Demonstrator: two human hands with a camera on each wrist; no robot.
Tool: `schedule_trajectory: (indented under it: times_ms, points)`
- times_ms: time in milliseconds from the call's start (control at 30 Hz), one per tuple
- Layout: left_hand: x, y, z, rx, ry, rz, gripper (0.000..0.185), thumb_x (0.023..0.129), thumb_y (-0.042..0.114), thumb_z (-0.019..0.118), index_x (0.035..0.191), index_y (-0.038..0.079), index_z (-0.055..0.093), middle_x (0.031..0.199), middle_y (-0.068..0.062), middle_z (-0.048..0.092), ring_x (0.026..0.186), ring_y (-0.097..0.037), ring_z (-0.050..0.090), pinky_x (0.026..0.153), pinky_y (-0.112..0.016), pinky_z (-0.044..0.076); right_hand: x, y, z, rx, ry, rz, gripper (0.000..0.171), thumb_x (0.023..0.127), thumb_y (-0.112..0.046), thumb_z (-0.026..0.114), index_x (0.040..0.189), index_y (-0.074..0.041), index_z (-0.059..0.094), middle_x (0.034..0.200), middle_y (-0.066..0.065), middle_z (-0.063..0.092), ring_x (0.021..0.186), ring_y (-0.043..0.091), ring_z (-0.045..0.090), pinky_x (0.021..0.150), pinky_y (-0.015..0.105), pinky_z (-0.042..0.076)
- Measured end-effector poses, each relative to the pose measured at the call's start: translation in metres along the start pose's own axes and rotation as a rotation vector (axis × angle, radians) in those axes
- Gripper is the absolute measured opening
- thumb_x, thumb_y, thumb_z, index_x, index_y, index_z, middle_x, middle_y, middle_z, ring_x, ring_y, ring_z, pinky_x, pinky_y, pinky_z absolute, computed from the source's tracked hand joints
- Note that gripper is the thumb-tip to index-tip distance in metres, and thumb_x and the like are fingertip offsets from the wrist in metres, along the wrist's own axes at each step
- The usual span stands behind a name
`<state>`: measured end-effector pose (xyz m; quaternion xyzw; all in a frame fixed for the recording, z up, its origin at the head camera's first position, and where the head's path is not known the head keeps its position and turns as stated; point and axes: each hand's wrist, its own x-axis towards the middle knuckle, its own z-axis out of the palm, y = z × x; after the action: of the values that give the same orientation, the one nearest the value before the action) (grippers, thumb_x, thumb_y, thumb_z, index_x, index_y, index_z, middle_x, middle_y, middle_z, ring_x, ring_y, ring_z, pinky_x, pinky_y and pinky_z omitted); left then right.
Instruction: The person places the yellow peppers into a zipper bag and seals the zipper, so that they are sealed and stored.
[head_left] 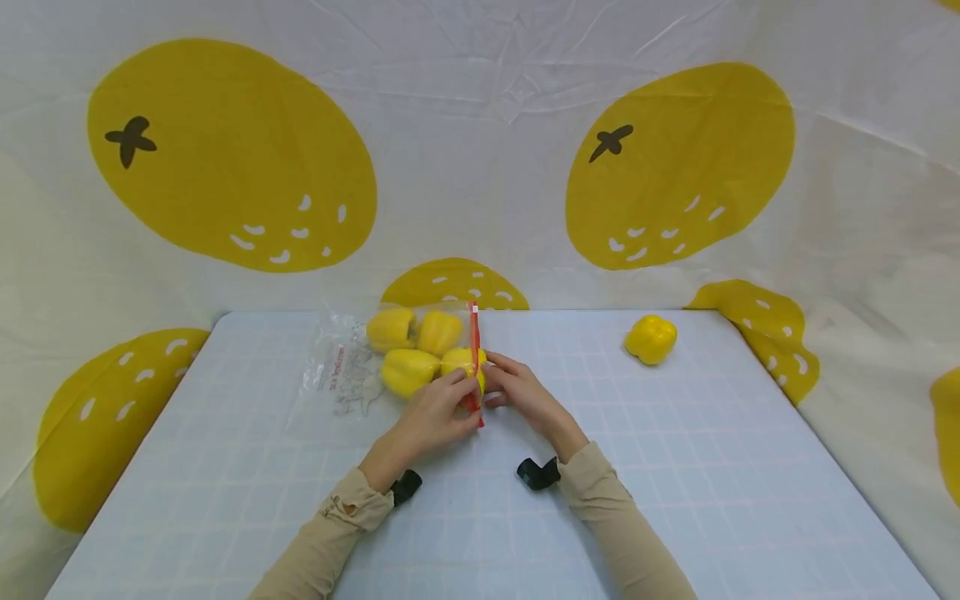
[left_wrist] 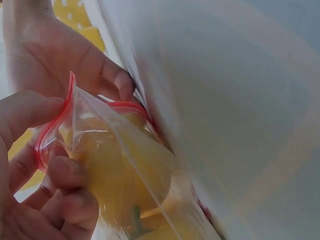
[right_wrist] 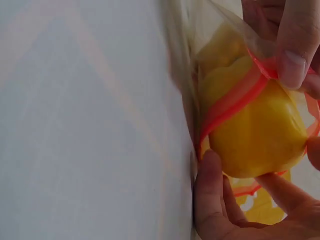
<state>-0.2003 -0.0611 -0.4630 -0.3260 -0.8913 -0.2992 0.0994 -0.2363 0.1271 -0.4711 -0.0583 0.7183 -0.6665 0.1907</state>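
Left hand: the left hand (head_left: pixel 438 412) pinches the red strip at the bag's mouth, thumb and fingers (left_wrist: pixel 65 172) curled round the plastic.
Right hand: the right hand (head_left: pixel 517 392) meets it from the other side, its fingertips (right_wrist: pixel 292 62) nipping the same red strip (right_wrist: pixel 235 97) where it lies across a pepper.
Bag: the clear bag (head_left: pixel 352 367) lies on its side near the middle of the table's far edge, mouth turned toward the hands.
Peppers inside: four yellow peppers (head_left: pixel 408 371) fill it, and the one nearest the mouth (right_wrist: pixel 255 135) bulges against the strip.
Risk, seal: I'd judge that this pepper sits too close to the opening; if the strip is pressed over it, the two sides may not meet.
Risk, slip: the film looks slick and stretched, so a pinch could slide off, or the front pepper could roll out onto the table.
Risk, tear: hard pulling on the stretched plastic might split it at the strip.
Loose pepper: a fifth yellow pepper (head_left: pixel 651 338) sits well apart, toward the far right corner.
Table: pale checked cloth (head_left: pixel 675 467); nothing lies between the hands and the bag.
Backdrop: a cloth printed with big yellow fruits (head_left: pixel 225 158) hangs behind the far edge.
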Motion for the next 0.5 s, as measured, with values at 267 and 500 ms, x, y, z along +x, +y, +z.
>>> schedule_trajectory:
  times_ms: [267,500]
  points:
    - [0.0007,0.0018,-0.001,-0.002,-0.005,-0.025,0.022,0.08,0.015,0.081,0.088,0.017,0.061,0.084,0.005,0.049,0.07,-0.01,0.048,0.062,-0.022,0.043,0.0007,0.0019,-0.0003,0.028,0.108,-0.037,0.034,0.1,-0.018,0.057,0.13,-0.005,0.054,0.112,0.014,0.056,0.099,0.037,0.059,0.084,0.042,0.055]
    - [0.0005,-0.0006,-0.0008,-0.003,0.023,0.007,0.021,0.08,0.014,0.08,0.085,0.017,0.06,0.081,0.006,0.047,0.066,-0.009,0.047,0.059,-0.021,0.042,0.0026,0.0056,-0.0011,0.019,0.069,-0.062,0.032,0.098,-0.008,0.054,0.128,-0.001,0.061,0.12,0.013,0.063,0.103,0.037,0.058,0.086,0.042,0.054]
